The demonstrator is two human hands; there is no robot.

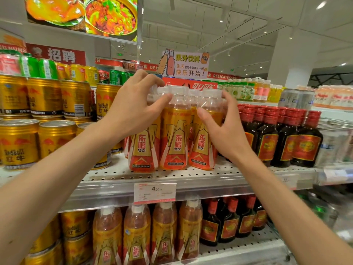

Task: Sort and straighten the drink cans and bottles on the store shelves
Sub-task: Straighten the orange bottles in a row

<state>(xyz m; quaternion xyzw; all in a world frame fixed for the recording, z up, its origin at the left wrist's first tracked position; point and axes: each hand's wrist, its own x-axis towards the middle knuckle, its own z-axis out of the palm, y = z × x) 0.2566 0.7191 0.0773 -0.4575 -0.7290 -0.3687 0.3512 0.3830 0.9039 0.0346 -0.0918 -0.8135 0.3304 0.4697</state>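
Head view, both arms raised to the upper shelf [191, 176]. Left hand [133, 109] grips the neck of the middle orange-labelled energy drink bottle [174, 131], thumb across the front under the clear cap, fingers curled over the tops of the bottles behind. Right hand [223, 131] is spread beside the right bottle of the same brand [203, 138], thumb touching its shoulder, fingers reaching round the far side near the cap; cannot tell if it is actually clamped. A third matching bottle [144, 150] stands at the left, partly hidden by the left wrist. All three upright at the shelf's front edge, touching side by side. Gold Red Bull cans [44, 96] stacked two high to the left, dark bottles with red caps [286, 138] to the right. Price tag [154, 193] on the shelf rail below. Lower shelf holds more of the same orange bottles [164, 234].
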